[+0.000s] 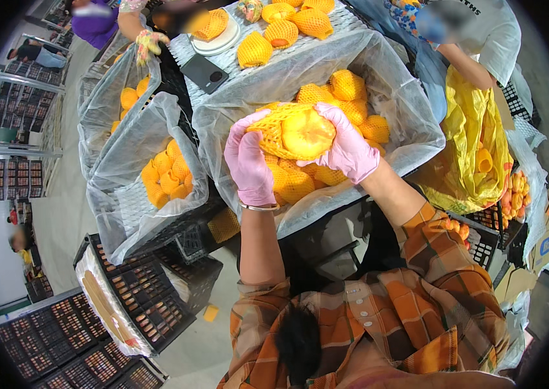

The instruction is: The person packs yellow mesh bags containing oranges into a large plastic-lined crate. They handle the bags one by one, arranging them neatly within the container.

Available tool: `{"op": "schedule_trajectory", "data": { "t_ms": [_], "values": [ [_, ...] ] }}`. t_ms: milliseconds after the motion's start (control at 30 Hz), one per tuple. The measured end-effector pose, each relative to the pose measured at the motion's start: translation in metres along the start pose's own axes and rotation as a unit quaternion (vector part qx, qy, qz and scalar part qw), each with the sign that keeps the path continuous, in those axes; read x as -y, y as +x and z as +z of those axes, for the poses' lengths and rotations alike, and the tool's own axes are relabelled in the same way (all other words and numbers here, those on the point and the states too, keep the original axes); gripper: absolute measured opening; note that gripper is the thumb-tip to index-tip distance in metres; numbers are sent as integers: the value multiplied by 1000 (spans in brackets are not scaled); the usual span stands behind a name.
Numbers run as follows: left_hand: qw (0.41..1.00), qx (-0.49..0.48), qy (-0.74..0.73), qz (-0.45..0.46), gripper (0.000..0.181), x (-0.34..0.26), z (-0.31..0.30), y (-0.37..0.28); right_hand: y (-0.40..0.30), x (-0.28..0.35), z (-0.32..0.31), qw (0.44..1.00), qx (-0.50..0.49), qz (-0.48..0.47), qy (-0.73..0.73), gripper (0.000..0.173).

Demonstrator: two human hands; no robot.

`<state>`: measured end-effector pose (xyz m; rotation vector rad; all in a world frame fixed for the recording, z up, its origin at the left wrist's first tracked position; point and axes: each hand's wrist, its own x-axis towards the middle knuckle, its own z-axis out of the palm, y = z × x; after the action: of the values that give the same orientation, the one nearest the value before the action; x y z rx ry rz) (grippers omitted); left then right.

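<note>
Both my hands wear pink gloves and hold one large yellow fruit (308,134) above a lined crate. A yellow foam net sleeve (267,132) wraps its left part, while its right face is bare. My left hand (251,160) grips the sleeved side, thumb towards me. On the other side, my right hand (348,146) holds the fruit's right edge and the rim of the net. Beneath them, the crate's white liner (235,109) surrounds several net-sleeved fruits (298,185), with more of them (347,92) towards the back right.
Left of me stand two more lined crates with sleeved fruits (167,170). Beyond my crate are a phone (205,73), a round white scale (216,41) and sleeved fruits (281,33). A yellow plastic bag (474,146) lies right. Co-workers' gloved hands (150,44) are across; stacked black crates (143,291) stand lower left.
</note>
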<state>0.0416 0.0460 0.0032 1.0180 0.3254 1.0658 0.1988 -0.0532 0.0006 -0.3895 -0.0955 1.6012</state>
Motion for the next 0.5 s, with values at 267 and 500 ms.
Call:
{"op": "schedule_trajectory", "data": {
  "t_ms": [267,500],
  "values": [
    [997,-50,66,-6,19,6,17,-10,4,-4,-6,1000,5,-11,14,51],
    [829,86,523,178,53,3,34,-8,0,-6,-1,990,58,-110,-62,52]
  ]
}}
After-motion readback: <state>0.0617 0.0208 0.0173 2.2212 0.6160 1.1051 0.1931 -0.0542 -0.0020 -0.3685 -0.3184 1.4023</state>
